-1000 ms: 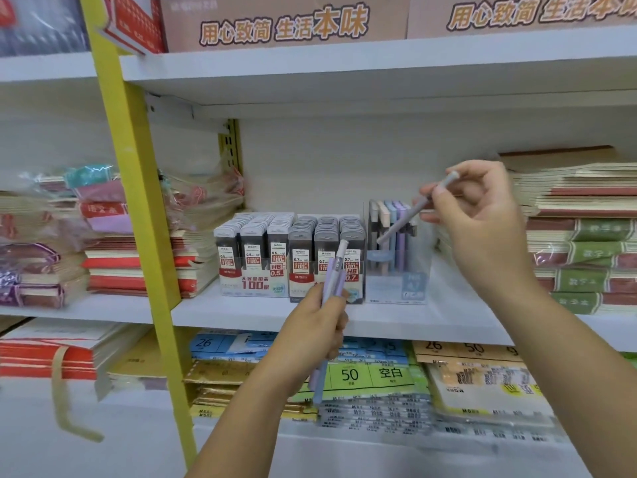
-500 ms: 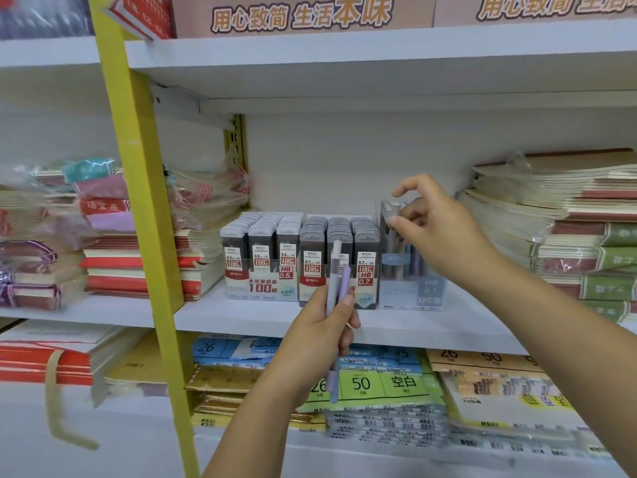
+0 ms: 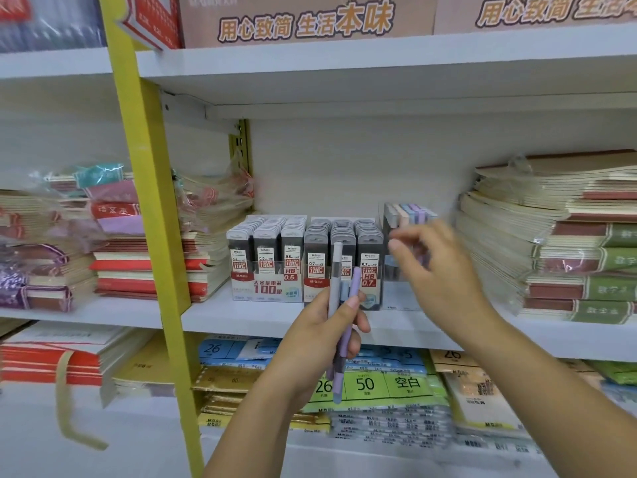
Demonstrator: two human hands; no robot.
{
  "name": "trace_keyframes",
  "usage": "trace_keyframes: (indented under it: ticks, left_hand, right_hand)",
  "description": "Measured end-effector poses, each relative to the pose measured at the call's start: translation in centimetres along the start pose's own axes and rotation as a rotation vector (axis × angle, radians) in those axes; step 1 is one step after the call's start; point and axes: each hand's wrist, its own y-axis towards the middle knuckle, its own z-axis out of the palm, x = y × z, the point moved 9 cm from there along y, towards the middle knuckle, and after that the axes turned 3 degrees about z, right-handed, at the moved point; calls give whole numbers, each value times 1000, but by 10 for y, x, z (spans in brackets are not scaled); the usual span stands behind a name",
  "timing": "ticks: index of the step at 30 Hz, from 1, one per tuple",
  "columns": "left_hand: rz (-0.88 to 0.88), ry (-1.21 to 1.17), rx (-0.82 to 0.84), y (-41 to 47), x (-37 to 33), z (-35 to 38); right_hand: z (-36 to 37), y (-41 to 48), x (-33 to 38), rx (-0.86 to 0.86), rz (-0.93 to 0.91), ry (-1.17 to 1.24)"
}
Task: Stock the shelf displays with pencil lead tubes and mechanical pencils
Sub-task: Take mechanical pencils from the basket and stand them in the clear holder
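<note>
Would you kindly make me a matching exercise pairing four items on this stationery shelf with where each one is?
Things: 1 grey and purple mechanical pencils; 2 dark HB 0.5 lead tubes; 3 clear plastic pencil display box; 4 green-spined notebook stack.
Places: A far right of white shelf; B gripped in left hand; C partly behind right hand; D left of HB 0.7 lead tubes.
Pairs: 1-B; 2-D; 3-C; 4-A.

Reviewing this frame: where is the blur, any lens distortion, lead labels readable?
Head view: motion blur smears the right hand; the left hand gripping grey and lilac mechanical pencils is sharper. Head view: 0.5 and 0.7 labels on the dark pencil lead tubes read. Head view: the wide lens bends the yellow metal upright.
</note>
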Motion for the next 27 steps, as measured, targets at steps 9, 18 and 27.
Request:
trace_keyframes:
  ticks: [9,18,27]
  left_hand:
    - [-63,-97,51,-5,7,10]
    - [-117,-65,11,-13,9,-6]
    - [-33,36,-15,-10,-11,8]
  right_hand:
    - [23,-22,-8,289,251,554]
    - [-3,-29,-29,466,233,359]
    - [11,-56,39,335,-490,-288]
